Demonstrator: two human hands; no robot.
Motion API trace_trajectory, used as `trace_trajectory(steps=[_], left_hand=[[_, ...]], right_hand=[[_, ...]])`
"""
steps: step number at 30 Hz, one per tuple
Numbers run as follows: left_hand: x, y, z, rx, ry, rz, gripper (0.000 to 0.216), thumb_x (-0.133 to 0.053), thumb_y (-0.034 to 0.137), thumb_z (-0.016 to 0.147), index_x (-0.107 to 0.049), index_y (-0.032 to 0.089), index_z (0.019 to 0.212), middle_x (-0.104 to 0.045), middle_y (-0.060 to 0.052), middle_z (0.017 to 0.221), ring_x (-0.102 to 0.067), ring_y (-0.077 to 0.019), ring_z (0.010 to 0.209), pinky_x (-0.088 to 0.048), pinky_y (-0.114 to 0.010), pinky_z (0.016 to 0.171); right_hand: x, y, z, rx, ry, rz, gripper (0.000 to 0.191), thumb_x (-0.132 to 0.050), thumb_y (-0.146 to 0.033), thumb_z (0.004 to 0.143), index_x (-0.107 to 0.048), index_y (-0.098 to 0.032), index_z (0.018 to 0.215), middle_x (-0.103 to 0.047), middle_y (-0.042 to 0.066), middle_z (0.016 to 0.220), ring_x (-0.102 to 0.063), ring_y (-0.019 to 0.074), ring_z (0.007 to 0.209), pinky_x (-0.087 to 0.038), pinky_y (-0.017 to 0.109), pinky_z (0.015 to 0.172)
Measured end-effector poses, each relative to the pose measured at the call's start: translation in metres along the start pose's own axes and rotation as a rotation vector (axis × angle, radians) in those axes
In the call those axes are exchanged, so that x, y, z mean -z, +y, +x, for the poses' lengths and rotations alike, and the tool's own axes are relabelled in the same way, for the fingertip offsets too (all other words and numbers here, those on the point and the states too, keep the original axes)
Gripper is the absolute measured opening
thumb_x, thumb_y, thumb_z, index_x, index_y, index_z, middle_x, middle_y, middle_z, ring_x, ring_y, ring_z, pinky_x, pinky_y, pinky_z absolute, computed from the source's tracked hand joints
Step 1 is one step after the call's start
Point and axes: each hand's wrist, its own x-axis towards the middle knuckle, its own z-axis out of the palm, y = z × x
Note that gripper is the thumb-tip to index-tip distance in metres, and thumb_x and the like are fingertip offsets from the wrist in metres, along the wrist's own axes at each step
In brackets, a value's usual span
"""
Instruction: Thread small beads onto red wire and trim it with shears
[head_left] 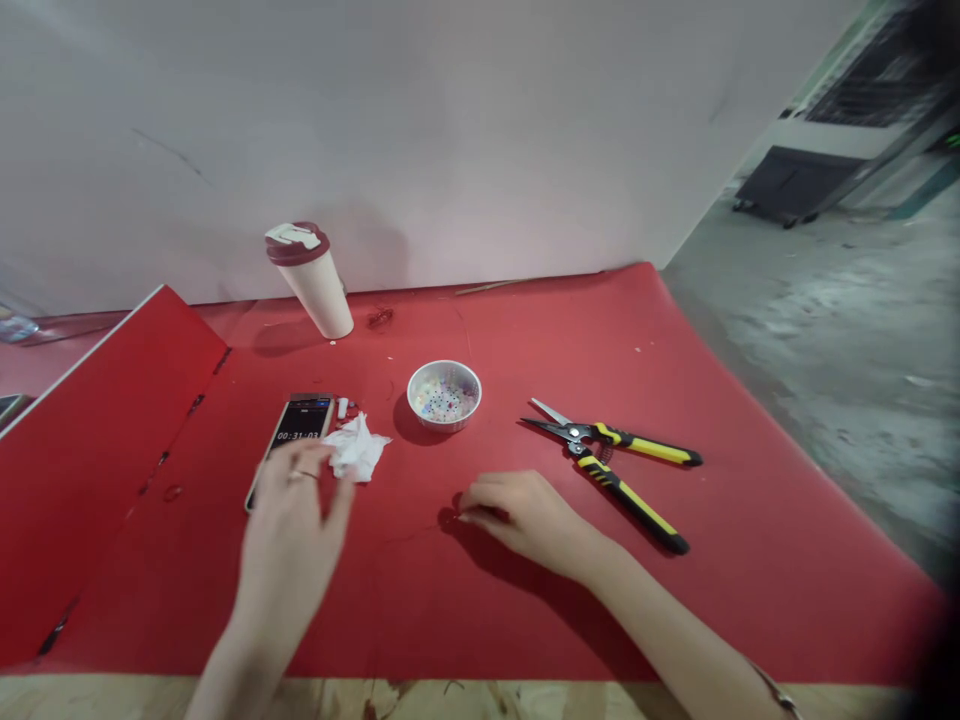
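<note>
My left hand (292,525) hovers over the lower part of a phone (306,415) whose screen shows a running-time display. Its thumb and fingers are apart, slightly blurred, with nothing seen in them. Beside its fingertips lies a crumpled white tissue (358,447). My right hand (529,520) is low over the red surface, thumb and forefinger pinched together. A faint thin thread (409,537) runs left from this pinch; whether a bead is on it I cannot tell. Ahead stands a small round bowl (444,424) with many tiny coloured beads in it.
Yellow-and-black shears (576,434) lie with blades apart, right of my right hand. A white tumbler with a dark red lid (319,290) stands near the wall, beside a tangle of red thread (380,318). A red panel (112,430) borders the left side.
</note>
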Motion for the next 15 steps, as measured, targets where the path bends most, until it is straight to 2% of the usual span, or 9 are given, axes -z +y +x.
trace_trajectory(steps=[1,3,4,5,9,15], left_hand=[[-0.002,0.015,-0.007,-0.062,-0.132,-0.138,0.038,-0.035,0.048,0.084,-0.056,0.022,0.1,-0.057,-0.012,0.111,-0.052,-0.0282,0.107,-0.039,-0.039,0.093],[-0.01,0.04,-0.02,-0.095,-0.482,-0.335,0.033,-0.033,0.044,0.087,-0.055,0.025,0.101,-0.063,-0.009,0.103,-0.059,-0.0237,0.096,-0.044,-0.035,0.083],[-0.016,0.049,-0.025,-0.086,-0.637,-0.372,0.031,-0.031,0.041,0.088,-0.055,0.024,0.097,-0.065,-0.009,0.093,-0.062,-0.0231,0.086,-0.045,-0.033,0.075],[-0.021,0.055,-0.028,-0.071,-0.72,-0.36,0.03,-0.031,0.04,0.089,-0.055,0.023,0.093,-0.065,-0.009,0.083,-0.063,-0.0231,0.076,-0.043,-0.033,0.067],[-0.03,0.057,-0.026,-0.092,-0.749,-0.346,0.026,-0.031,0.038,0.09,-0.051,0.021,0.09,-0.063,-0.006,0.077,-0.062,-0.0202,0.069,-0.038,-0.028,0.058],[-0.025,0.038,-0.022,-0.472,-0.849,-0.12,0.023,-0.026,0.021,0.092,-0.048,0.019,0.086,-0.06,-0.003,0.073,-0.057,-0.017,0.061,-0.028,-0.026,0.052]], right_hand=[[0.0,-0.001,0.0,0.009,-0.008,0.021,0.015,-0.05,-0.025,0.088,-0.063,-0.02,0.083,-0.067,0.001,0.077,-0.059,0.012,0.067,-0.038,0.022,0.06],[0.0,-0.002,0.0,0.02,-0.01,0.07,0.015,-0.051,-0.026,0.088,-0.063,-0.02,0.083,-0.066,0.001,0.077,-0.058,0.0118,0.067,-0.038,0.021,0.06],[-0.001,-0.003,0.0,0.021,-0.004,0.094,0.015,-0.051,-0.026,0.087,-0.063,-0.02,0.081,-0.066,0.001,0.075,-0.058,0.0117,0.067,-0.038,0.021,0.06],[-0.002,-0.003,0.0,0.019,0.005,0.114,0.015,-0.052,-0.025,0.087,-0.063,-0.019,0.079,-0.065,0.001,0.074,-0.057,0.0115,0.066,-0.038,0.021,0.06],[-0.003,-0.004,-0.001,0.002,0.003,0.182,0.019,-0.053,-0.028,0.086,-0.063,-0.018,0.074,-0.061,0.0,0.067,-0.052,0.0106,0.059,-0.036,0.021,0.057],[0.003,-0.008,-0.001,-0.014,-0.178,0.357,0.02,-0.055,-0.029,0.084,-0.067,-0.018,0.073,-0.063,-0.002,0.065,-0.052,0.0096,0.058,-0.035,0.02,0.057]])
